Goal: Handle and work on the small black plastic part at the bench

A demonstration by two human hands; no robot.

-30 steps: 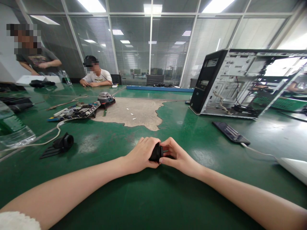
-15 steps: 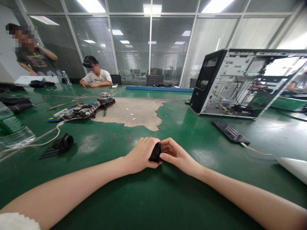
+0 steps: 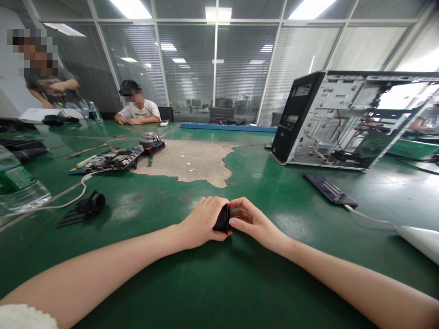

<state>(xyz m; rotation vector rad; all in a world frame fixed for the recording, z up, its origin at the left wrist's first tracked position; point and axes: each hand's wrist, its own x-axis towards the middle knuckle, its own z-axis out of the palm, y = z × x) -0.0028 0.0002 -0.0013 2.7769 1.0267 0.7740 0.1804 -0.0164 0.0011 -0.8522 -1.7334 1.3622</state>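
A small black plastic part rests on the green table in front of me. My left hand is wrapped round its left side, fingers curled over the top. My right hand meets it from the right, thumb and fingers pinching the same black part. Most of the part is hidden between the two hands.
An open computer case stands at the right, with a black panel and a white cable in front of it. A circuit board, a fan and another black part lie at the left. Two people are at the far end.
My hands have stayed on the black part; the right fingers closed in slightly. The standing person at the far left shifted their arms.
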